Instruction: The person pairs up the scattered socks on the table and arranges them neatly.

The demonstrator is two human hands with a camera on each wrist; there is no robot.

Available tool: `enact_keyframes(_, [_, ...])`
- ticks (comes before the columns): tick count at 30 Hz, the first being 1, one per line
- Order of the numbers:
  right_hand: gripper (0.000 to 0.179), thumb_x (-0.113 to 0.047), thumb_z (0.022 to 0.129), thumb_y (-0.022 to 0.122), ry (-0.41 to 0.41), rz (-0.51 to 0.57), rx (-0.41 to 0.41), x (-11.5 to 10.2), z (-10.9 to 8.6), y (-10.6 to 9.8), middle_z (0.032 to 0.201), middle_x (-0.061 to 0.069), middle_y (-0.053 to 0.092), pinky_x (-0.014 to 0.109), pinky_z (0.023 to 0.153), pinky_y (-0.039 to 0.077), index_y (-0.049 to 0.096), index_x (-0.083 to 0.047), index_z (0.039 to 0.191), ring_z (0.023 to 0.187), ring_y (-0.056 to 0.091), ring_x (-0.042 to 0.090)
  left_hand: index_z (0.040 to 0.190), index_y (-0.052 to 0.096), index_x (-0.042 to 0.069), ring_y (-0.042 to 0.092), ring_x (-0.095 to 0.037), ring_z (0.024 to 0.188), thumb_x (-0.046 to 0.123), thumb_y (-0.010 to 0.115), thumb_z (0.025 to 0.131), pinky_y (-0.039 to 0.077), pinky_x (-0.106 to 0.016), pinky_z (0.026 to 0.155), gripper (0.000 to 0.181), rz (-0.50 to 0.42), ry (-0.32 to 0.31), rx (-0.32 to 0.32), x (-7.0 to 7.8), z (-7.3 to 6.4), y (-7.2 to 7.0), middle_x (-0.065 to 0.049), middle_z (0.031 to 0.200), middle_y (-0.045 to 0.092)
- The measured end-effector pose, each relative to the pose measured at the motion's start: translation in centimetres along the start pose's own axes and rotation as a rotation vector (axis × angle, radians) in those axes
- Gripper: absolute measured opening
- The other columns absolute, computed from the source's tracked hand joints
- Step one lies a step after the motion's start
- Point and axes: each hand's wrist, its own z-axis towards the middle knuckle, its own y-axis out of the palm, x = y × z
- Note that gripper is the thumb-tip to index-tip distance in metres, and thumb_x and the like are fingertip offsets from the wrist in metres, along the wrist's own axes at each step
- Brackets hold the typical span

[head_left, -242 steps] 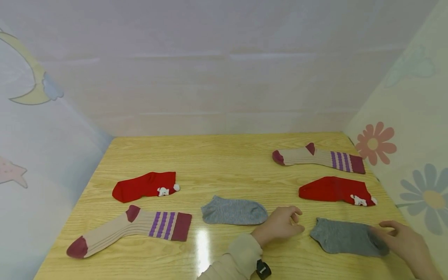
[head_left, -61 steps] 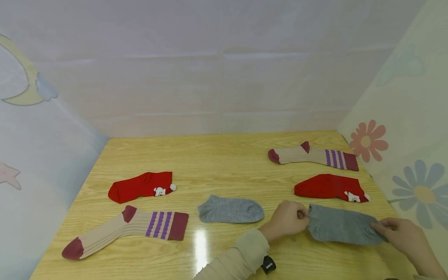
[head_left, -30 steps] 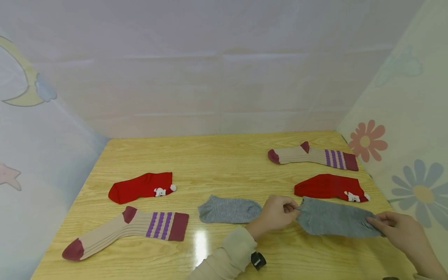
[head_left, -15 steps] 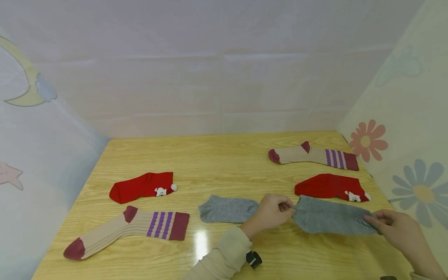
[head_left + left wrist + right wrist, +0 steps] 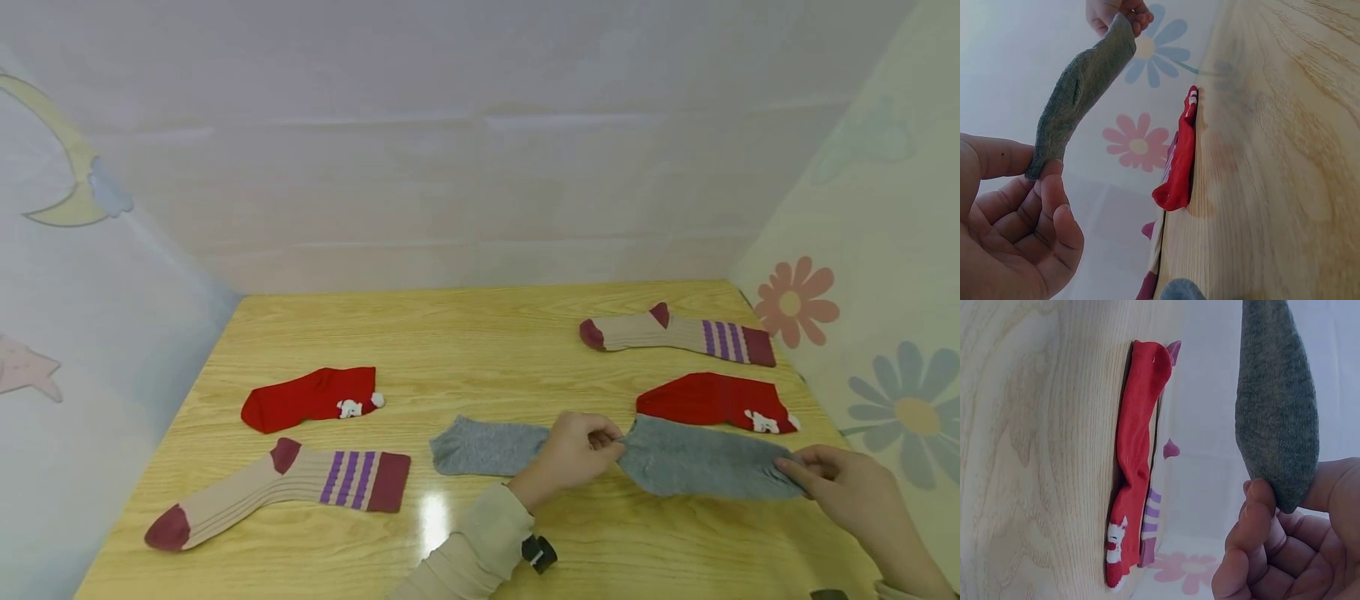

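A grey ankle sock [image 5: 705, 460] is stretched between both hands, lifted above the table. My left hand [image 5: 576, 450] pinches its left end between thumb and fingers, and the left wrist view shows this pinch on the sock's edge [image 5: 1054, 134] closely. My right hand [image 5: 847, 487] pinches the other end; in the right wrist view, thumb and fingertips grip the sock's tip [image 5: 1282, 425]. A second grey ankle sock [image 5: 483, 447] lies flat on the table, its right end hidden behind the left hand. Just behind the held sock lies a red sock [image 5: 701, 398] with a white figure and pompom.
On the wooden table [image 5: 480, 350], another red sock [image 5: 307, 400] lies at left, with a striped beige sock [image 5: 277, 492] in front of it. A matching striped sock [image 5: 675, 332] lies at the back right. Patterned walls [image 5: 480, 167] enclose the table's back and sides.
The grey sock lay on the table at first, with the left hand apart from it. Both hands now hold it raised, and it has shifted left toward the other grey sock.
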Motion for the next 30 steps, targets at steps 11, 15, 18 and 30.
enact_keyframes(11, [0.038,-0.038,0.087,0.058,-0.028,0.01,0.069,-0.8,-0.1,0.7,0.058,-0.002,0.056,0.028,0.045,0.031,0.064,-0.001,0.079,0.05,0.042,0.012,0.089,0.068,0.003,0.052,0.003,0.066,0.008,0.06,0.086,0.045,-0.014,0.06,0.01,-0.035,-0.037,0.011,-0.2,-0.3,-0.9,0.003,0.077,0.061])
enact_keyframes(15, [0.033,-0.034,0.087,0.061,-0.062,0.038,0.099,-1.2,-0.2,1.0,0.058,0.0,0.055,0.027,0.044,0.03,0.064,-0.002,0.079,0.048,0.039,0.009,0.09,0.068,0.001,0.052,0.002,0.065,0.008,0.06,0.086,0.045,-0.013,0.06,0.011,-0.002,-0.006,0.018,-0.4,-0.4,-1.3,0.0,0.078,0.063])
enact_keyframes(18, [0.03,-0.032,0.086,0.062,-0.081,0.05,0.109,-1.6,-0.3,1.1,0.057,0.0,0.054,0.027,0.043,0.03,0.064,-0.002,0.079,0.047,0.038,0.009,0.091,0.068,0.001,0.053,0.002,0.066,0.008,0.06,0.086,0.045,-0.013,0.061,0.012,0.003,0.0,0.026,-0.5,-0.5,-1.6,-0.002,0.079,0.064])
enact_keyframes(30, [0.031,-0.031,0.086,0.062,-0.084,0.072,0.112,-2.7,-0.2,1.4,0.061,-0.002,0.058,0.026,0.043,0.031,0.066,0.0,0.084,0.048,0.039,0.008,0.091,0.068,0.001,0.053,0.002,0.065,0.008,0.061,0.086,0.044,-0.013,0.06,0.011,0.047,0.018,0.044,-1.0,-0.8,-2.5,-0.003,0.079,0.065])
